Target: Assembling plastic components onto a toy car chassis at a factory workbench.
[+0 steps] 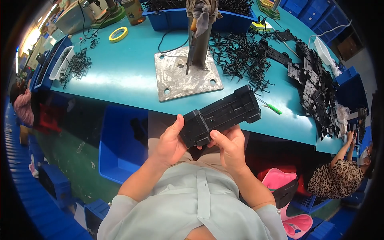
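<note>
Between my hands I hold a long black molded plastic housing [224, 114], tilted up toward the right, above my lap at the table's front edge. My left hand [171, 141] grips its left end, thumb along the side. Around its lower middle edge closes my right hand [230, 147], thumb on the near face and fingers hidden behind. Just beyond the part stands a metal post on a square steel plate [172, 76], with a soldering-iron-like tool hanging against it. A green-handled screwdriver [274, 108] lies on the table to the right of the housing.
Small black clips [240, 56] lie heaped behind the plate, and black housings [316, 88] pile up at the right. A blue bin [168, 19] of black parts stands at the back. Yellow tape [118, 35] lies left. Another person [336, 176] works at the far right.
</note>
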A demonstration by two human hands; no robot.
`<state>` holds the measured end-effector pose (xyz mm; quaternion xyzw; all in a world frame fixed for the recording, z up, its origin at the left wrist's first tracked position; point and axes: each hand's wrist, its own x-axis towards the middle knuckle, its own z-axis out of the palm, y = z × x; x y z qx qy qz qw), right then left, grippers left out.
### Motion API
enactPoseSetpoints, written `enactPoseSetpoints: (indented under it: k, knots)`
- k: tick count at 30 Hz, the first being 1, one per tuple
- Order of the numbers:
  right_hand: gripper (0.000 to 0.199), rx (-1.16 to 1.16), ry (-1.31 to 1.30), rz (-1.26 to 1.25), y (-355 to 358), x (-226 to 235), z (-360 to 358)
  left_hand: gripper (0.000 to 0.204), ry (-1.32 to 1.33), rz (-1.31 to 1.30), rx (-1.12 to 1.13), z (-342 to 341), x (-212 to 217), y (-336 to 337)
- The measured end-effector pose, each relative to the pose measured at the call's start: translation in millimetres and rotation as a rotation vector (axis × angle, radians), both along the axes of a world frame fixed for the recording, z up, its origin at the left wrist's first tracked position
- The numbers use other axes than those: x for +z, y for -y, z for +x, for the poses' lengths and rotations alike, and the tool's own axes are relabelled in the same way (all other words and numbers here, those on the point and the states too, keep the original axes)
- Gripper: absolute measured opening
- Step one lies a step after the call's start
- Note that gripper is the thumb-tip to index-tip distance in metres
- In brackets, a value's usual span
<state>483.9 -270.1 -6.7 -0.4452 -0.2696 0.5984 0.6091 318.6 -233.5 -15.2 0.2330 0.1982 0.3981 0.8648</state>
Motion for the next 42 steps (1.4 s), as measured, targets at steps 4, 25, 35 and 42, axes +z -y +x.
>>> enactPoseSetpoints:
  k: [4, 25, 35, 42]
  knots:
    - [0.020, 0.279, -0.111, -0.071, -11, 12, 5, 0.055, -0.141, -0.059, 0.103, -3, 8, -1]
    - [0.017, 0.286, -0.203, -0.040, -72, -8, -15, 0.042, -0.341, -0.097, 0.140, -21, 14, -64]
    - [0.015, 0.271, -0.179, 0.043, -92, -3, -25, 0.037, -0.433, -0.084, 0.204, -21, 15, -93]
    - [0.015, 0.248, -0.157, 0.063, -97, -4, -26, 0.035, -0.407, -0.035, 0.212, -21, 16, -105]
